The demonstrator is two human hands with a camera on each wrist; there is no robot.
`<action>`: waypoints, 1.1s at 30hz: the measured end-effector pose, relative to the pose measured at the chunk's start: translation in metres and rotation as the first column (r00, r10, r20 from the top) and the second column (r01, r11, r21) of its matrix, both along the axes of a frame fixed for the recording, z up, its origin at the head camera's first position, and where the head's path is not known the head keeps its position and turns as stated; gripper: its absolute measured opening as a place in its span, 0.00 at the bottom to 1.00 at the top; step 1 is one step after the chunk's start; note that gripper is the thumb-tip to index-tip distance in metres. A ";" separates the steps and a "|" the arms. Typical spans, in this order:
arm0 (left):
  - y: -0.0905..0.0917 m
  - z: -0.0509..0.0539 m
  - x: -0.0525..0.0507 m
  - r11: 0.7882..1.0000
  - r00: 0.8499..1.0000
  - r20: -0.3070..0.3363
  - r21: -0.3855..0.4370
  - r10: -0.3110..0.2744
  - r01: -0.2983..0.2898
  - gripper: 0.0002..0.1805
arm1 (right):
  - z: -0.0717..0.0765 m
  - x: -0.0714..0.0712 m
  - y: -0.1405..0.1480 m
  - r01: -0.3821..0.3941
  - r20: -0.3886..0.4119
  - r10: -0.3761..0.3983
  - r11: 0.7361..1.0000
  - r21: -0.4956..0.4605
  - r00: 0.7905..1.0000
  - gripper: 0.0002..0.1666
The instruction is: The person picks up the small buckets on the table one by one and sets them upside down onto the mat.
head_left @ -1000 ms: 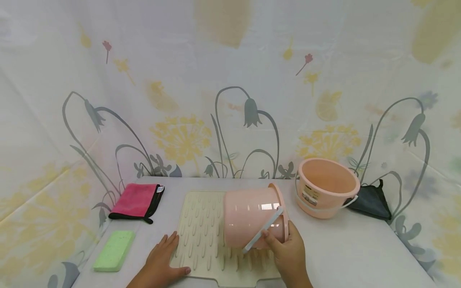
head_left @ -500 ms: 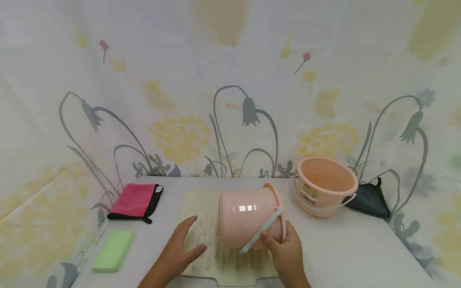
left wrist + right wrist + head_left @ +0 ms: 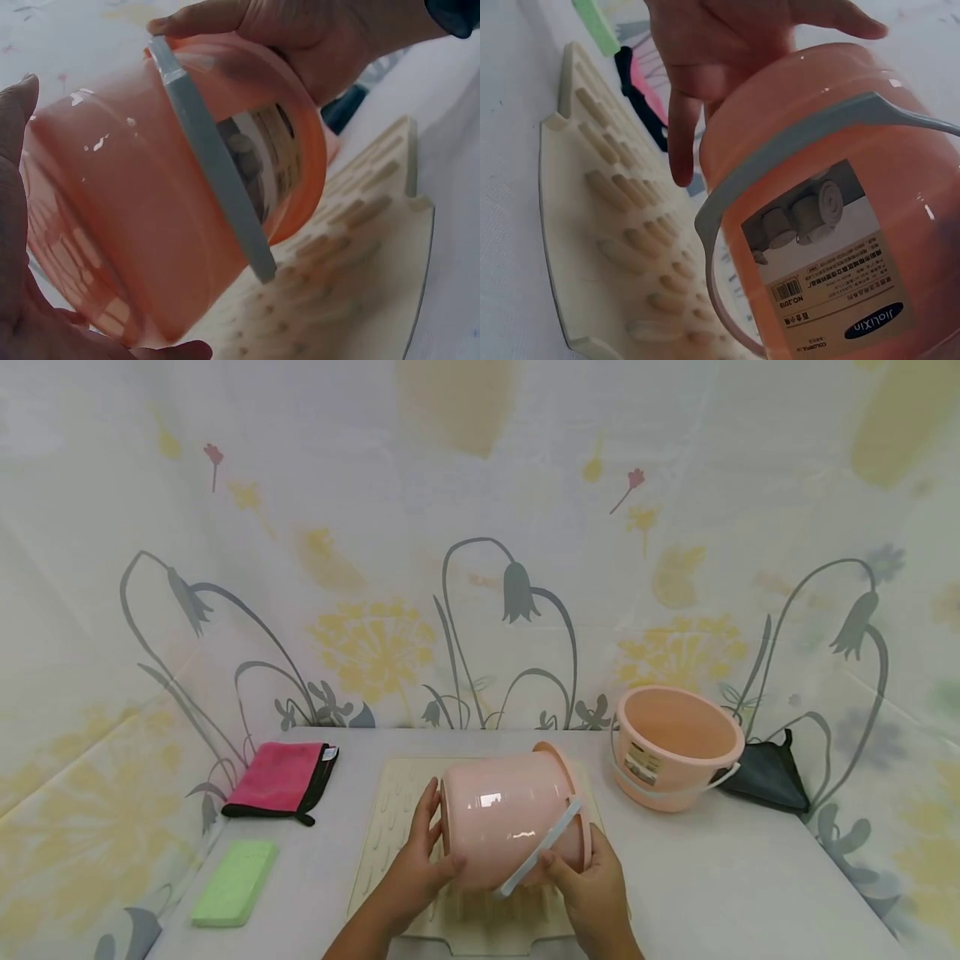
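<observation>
Pink bucket [image 3: 502, 818]: one, on its side over the cream board [image 3: 375, 860]; contact with the board cannot be told. Long axis roughly side to side; base toward the left hand [image 3: 412, 877], mouth toward the right hand [image 3: 596, 893].
Handle [image 3: 538, 850]: pale, slanting across the wall, near the right thumb. Label [image 3: 817, 262]: printed, beneath the handle in the right wrist view.
Right hand: grips the rim, thumb outside; other fingers largely hidden.
Left hand: fingers spread, mostly straight, about the base, thumb in front; firmness of contact uncertain.
Second bucket [image 3: 686, 764]: upright, right rear of the worktop [image 3: 712, 877], dark cloth [image 3: 768, 777] beside it.
Pink cloth [image 3: 273, 777] and green sponge [image 3: 234, 883]: left side.
</observation>
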State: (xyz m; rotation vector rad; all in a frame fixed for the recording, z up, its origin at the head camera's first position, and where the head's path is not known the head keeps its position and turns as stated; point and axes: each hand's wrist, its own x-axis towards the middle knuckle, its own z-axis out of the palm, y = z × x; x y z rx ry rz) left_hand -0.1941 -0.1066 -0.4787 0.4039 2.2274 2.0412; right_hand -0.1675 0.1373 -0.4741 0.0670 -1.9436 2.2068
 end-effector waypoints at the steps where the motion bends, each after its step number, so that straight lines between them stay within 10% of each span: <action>1: 0.002 -0.001 0.000 1.000 1.000 0.008 0.022 -0.010 0.010 0.62 | -0.001 0.000 0.000 -0.005 -0.001 0.005 1.000 -0.002 1.000 0.27; 14: 0.011 0.006 0.001 0.989 0.994 0.105 0.145 0.017 -0.033 0.64 | -0.007 0.003 0.000 -0.087 -0.068 0.088 0.996 0.022 0.994 0.27; 24: 0.012 0.000 0.005 0.952 0.996 0.037 0.294 0.075 -0.083 0.60 | -0.009 0.003 -0.001 -0.084 -0.131 0.103 0.986 0.143 0.986 0.25; 33: 0.004 0.000 0.006 0.957 0.992 0.064 0.264 0.108 -0.121 0.57 | -0.020 -0.006 0.019 -0.013 -0.388 0.179 0.919 0.394 0.904 0.16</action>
